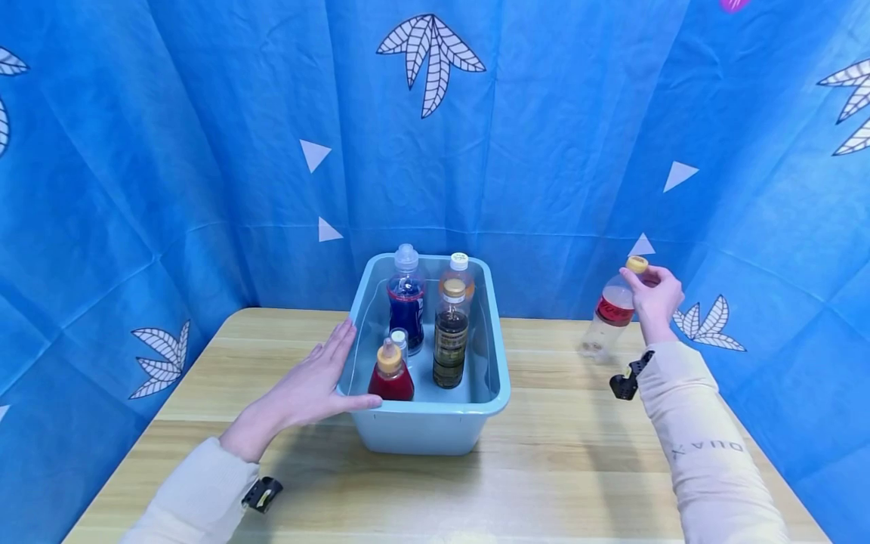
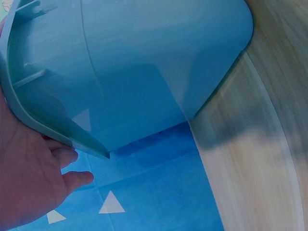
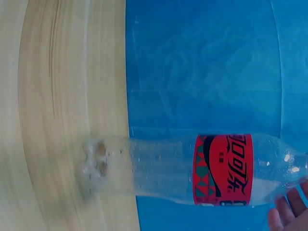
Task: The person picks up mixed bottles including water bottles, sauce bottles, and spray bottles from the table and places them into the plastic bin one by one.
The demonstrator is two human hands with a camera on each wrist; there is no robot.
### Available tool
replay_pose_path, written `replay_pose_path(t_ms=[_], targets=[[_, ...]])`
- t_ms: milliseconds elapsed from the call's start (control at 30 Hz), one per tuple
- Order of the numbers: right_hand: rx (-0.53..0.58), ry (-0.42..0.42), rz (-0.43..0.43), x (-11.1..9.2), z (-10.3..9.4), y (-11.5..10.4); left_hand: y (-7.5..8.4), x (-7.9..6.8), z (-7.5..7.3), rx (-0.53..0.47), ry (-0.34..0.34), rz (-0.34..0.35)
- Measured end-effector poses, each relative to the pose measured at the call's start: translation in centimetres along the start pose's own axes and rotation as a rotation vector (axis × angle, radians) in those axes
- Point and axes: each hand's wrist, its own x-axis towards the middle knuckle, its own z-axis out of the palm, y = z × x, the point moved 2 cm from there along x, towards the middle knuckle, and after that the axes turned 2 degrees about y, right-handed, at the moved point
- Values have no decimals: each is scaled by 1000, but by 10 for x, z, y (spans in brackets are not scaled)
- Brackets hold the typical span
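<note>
My left hand (image 1: 306,385) rests on the left rim of a light blue plastic bin (image 1: 421,432), fingers stretched along it and thumb across the front corner. In the left wrist view the same hand (image 2: 33,168) lies beside the rim. Over on the right, my right hand (image 1: 655,298) pinches a clear plastic bottle (image 1: 614,313) near its yellow cap (image 1: 637,264). The right wrist view shows that bottle's red label (image 3: 224,169) and a few fingertips (image 3: 284,211) at its neck; it looks empty. Whether its base touches the table is hard to tell.
Inside the bin stand a blue-liquid bottle (image 1: 406,302), a dark bottle (image 1: 451,340) before an orange one (image 1: 459,266), and a red squeeze bottle (image 1: 392,384) with a small white-capped bottle (image 1: 399,338) behind. The wooden table (image 1: 544,453) meets a blue curtain (image 1: 544,151).
</note>
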Motion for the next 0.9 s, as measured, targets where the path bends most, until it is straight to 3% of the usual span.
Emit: replay_pose_path(t_ms=[400, 900], targets=[[70, -2, -46, -8, 0, -14, 0, 1, 0, -10, 3, 0], [103, -91, -132, -28, -10, -34, 1, 1, 0, -15, -18, -19]])
